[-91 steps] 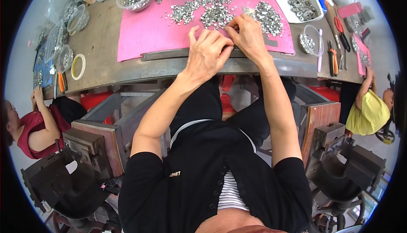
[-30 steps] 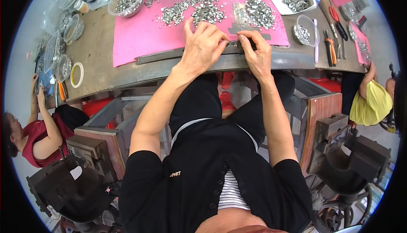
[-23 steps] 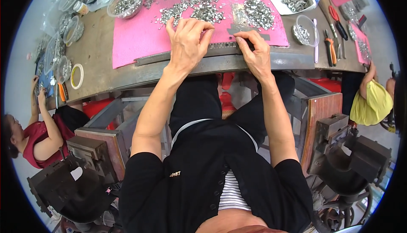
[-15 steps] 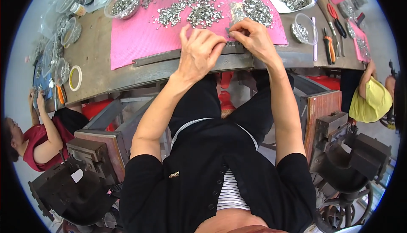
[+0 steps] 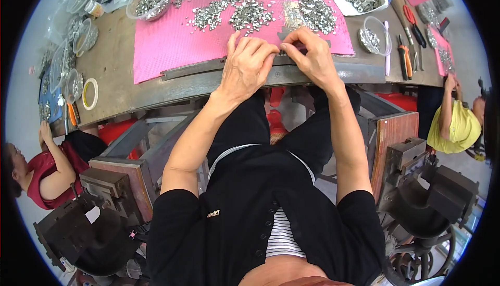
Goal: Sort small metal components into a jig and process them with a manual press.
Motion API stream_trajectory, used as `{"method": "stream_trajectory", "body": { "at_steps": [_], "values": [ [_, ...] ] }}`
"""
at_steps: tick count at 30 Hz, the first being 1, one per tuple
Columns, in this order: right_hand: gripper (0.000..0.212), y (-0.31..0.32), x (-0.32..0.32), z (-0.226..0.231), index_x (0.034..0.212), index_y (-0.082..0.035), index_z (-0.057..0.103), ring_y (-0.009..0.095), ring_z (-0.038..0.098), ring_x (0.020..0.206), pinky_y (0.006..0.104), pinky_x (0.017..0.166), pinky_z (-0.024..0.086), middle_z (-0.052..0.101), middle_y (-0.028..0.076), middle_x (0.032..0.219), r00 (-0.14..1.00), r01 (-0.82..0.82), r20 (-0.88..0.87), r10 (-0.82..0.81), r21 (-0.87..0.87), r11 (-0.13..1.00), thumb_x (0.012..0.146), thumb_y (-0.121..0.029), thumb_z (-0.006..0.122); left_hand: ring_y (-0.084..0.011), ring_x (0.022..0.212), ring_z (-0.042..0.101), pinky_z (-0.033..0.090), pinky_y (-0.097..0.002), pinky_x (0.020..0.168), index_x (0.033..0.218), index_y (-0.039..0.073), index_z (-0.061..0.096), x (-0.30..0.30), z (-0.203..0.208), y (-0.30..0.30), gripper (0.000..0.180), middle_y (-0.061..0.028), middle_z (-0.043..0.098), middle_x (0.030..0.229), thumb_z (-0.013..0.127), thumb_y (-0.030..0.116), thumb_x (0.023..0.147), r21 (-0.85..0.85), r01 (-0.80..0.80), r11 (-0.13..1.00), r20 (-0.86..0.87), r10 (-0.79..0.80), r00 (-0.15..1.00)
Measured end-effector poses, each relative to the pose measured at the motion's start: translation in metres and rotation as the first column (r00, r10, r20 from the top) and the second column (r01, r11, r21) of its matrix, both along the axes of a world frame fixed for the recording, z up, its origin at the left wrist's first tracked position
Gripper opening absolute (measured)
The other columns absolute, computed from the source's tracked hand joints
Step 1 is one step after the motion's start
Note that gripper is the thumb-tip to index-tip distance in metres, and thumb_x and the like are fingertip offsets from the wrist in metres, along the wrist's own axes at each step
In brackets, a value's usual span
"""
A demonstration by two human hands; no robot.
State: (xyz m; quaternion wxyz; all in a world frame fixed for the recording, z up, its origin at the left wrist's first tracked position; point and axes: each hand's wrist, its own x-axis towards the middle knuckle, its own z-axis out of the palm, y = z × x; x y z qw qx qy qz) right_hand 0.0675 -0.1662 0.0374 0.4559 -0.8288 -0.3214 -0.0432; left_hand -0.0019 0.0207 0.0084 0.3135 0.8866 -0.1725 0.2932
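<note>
Fingertips of both hands, left hand (image 5: 249, 66) and right hand (image 5: 311, 57), pinch together on a small metal piece (image 5: 282, 51) at the pink mat (image 5: 172, 44) edge, near the heaps for easy reach.

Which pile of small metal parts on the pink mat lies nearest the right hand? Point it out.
The pile just beyond the right hand; the other piles lie farther left on the pink mat.

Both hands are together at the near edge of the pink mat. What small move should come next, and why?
Probably the left hand should reach forward to the nearest pile of small metal pieces on the pink mat. Both hands' fingertips meet at the mat's near edge, by the right hand, on something too small to identify, and the loose pieces lie just beyond them.
</note>
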Motion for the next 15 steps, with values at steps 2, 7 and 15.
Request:
{"method": "stream_trajectory", "body": {
  "at_steps": [2,7,15],
  "values": [
    [0.013,0.000,-0.008,-0.005,0.089,-0.003,0.067,0.028,0.063,0.082,0.0397,0.074,0.047,0.064,0.009,0.085,0.995,0.005,0.101,-0.003,-0.018,1.000,0.085,-0.010,0.077,-0.0254,0.093,0.063,0.036,-0.0529,0.109,0.107,0.009,0.068,-0.001,0.002,0.001,0.021,-0.0053,0.066,0.094,0.070,0.005,0.087,-0.018,0.015,1.000,-0.011,-0.015,1.000],
    [0.013,0.005,-0.018,-0.013,0.092,-0.004,0.070,0.026,0.064,0.086,0.0363,0.081,0.046,0.067,0.006,0.088,0.923,0.066,0.384,-0.033,-0.073,0.995,0.082,-0.006,0.079,-0.0259,0.093,0.066,0.035,-0.0543,0.112,0.106,0.009,0.069,-0.011,0.013,0.010,0.019,-0.0063,0.069,0.094,0.067,0.003,0.088,-0.155,-0.083,0.984,-0.013,0.082,0.997],
    [0.010,-0.002,-0.021,-0.024,0.097,-0.006,0.073,0.026,0.065,0.085,0.0359,0.079,0.048,0.069,0.007,0.091,0.967,0.100,0.220,-0.129,0.138,0.985,0.087,-0.004,0.074,-0.0266,0.103,0.064,0.035,-0.0496,0.111,0.112,0.009,0.070,-0.068,0.012,0.096,0.026,-0.0079,0.070,0.106,0.076,0.013,0.087,-0.027,-0.340,0.940,-0.041,0.339,0.940]
  ]
}}
